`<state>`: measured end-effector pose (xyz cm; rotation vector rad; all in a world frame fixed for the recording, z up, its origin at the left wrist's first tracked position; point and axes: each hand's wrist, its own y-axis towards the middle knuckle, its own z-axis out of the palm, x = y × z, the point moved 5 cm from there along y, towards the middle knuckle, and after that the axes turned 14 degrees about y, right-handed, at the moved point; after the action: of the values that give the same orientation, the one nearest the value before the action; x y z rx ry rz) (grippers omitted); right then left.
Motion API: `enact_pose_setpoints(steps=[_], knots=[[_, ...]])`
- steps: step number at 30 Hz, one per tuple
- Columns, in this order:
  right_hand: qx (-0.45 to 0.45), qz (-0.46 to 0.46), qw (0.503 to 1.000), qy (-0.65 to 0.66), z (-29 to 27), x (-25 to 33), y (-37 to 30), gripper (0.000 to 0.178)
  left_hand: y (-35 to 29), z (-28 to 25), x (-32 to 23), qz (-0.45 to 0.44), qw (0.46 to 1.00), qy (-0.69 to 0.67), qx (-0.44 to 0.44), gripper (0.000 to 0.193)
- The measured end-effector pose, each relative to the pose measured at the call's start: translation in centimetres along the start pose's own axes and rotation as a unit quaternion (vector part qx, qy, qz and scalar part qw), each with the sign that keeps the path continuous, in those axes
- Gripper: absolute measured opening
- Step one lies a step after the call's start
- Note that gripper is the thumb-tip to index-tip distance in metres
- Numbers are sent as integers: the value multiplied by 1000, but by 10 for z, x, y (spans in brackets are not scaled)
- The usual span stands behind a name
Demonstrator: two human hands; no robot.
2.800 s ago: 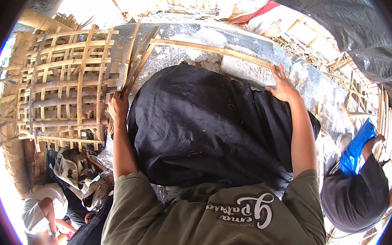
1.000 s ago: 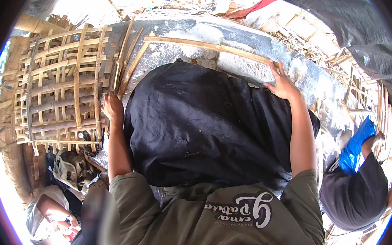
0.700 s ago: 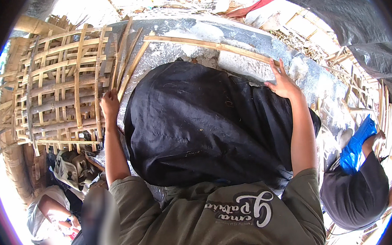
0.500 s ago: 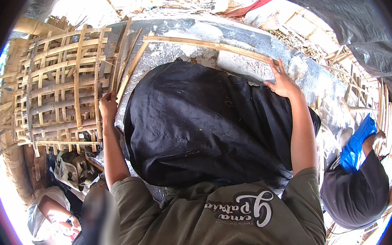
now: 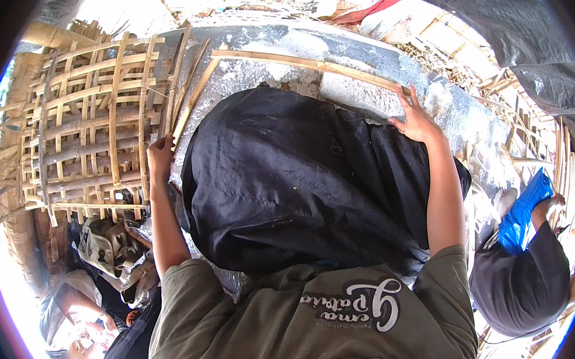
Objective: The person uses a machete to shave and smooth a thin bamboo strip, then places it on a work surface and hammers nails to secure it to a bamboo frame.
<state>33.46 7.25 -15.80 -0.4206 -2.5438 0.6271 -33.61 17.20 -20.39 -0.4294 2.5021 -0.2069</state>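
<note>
A big, round bundle wrapped in black cloth (image 5: 301, 185) sits in the middle, on a person's shoulders above an olive green shirt (image 5: 309, 316). The left hand (image 5: 160, 155) is pressed on the left side of the bundle, with its fingers (image 5: 163, 143) curled, right beside a lattice of thin bamboo strips (image 5: 80, 126). I cannot tell if those fingers grip the cloth or a strip. The right hand (image 5: 417, 120) lies flat on the top right edge of the bundle, fingers (image 5: 413, 99) spread wide and holding nothing, just under a long bamboo pole (image 5: 313, 66). A shiny silver sheet (image 5: 358, 50) lies behind the bundle. At the lower right, another person in a dark top (image 5: 518, 284) holds a blue bag (image 5: 523, 211).
</note>
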Motion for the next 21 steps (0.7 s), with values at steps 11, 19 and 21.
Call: enact_pose_setpoints(steps=[11,19,21], knots=[[-13,-7,1000,-18,2,-5,3,99,3,6,7,54,996,12,-68,41],[-11,-13,1000,-2,2,-3,2,99,19,0,26,83,984,117,-107,35],[-7,-8,1000,-3,2,-3,3,99,21,0,30,76,986,98,-112,34]])
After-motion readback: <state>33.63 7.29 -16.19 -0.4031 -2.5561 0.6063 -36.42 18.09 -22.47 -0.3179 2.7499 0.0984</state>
